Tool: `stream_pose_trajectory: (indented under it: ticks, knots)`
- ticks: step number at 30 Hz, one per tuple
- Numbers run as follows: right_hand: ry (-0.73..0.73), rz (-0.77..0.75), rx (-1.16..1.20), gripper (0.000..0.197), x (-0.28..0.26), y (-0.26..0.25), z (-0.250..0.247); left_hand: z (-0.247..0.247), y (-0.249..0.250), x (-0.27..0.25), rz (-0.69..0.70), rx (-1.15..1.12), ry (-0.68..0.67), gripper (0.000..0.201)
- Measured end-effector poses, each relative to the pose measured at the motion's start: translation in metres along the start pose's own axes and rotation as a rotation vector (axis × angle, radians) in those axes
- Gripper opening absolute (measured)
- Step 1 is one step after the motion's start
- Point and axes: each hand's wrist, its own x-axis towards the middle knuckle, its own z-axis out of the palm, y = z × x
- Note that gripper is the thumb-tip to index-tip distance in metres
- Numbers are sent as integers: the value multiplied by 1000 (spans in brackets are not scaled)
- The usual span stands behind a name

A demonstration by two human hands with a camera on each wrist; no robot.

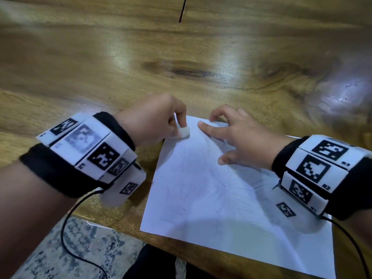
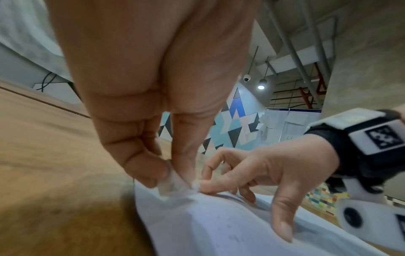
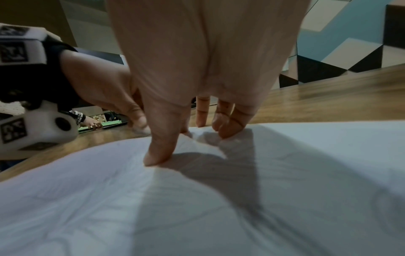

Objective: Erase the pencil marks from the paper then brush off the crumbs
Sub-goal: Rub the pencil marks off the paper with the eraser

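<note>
A white sheet of paper (image 1: 211, 198) with faint pencil lines lies on the wooden table (image 1: 100, 67) near its front edge. My left hand (image 1: 159, 119) pinches a small white eraser (image 1: 184, 132) between thumb and fingers at the paper's far left corner. In the left wrist view the eraser (image 2: 173, 183) touches the paper (image 2: 219, 225) edge. My right hand (image 1: 239, 135) presses spread fingertips on the paper's far edge, holding it down. In the right wrist view its thumb (image 3: 157, 155) and fingers rest on the paper (image 3: 197, 207).
The table's front edge (image 1: 120, 224) runs just under the paper, with speckled floor (image 1: 50, 248) below. Black cables (image 1: 66, 228) hang from both wrist bands. A dark knot (image 1: 187, 72) marks the wood further back.
</note>
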Motion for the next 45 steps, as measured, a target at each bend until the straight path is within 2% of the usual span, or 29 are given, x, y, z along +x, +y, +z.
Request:
stream_pose_trajectory:
  ticks: [4,7,12,18,21,26,30,32,34,36,39,43,45]
  knots:
    - [11,-4,7,83,-2,-1,1,4,6,9,-10,4,100,7]
    - [16,-10,-34,84,-4,-2,2,9,5,4,-15,-6,109,5]
    - [35,-8,-34,86,-2,-3,4,11,4,-16,-3,23,-145,7]
    - [38,20,-25,85,-3,-6,4,-1,11,17,-21,-20,111,7]
    - [39,24,-13,86,-3,-8,5,7,7,7,8,11,84,7]
    - [38,4,-8,86,-4,-7,5,17,0,-21,44,31,-54,5]
    - [42,9,-6,86,-4,-8,5,2,10,10,27,26,75,8]
    - [38,12,-8,87,-3,-9,5,0,14,19,19,23,92,10]
    - [40,16,-6,86,-3,-8,5,6,13,10,41,37,69,7]
    - [43,17,-1,86,-3,-8,5,15,8,-9,93,87,-9,2]
    - [35,11,0,87,-3,-8,4,18,4,-18,93,96,-114,7]
    - [36,15,3,86,-3,-8,4,4,14,15,54,41,57,6]
    - [29,18,3,87,-3,-9,4,4,16,18,54,34,91,4]
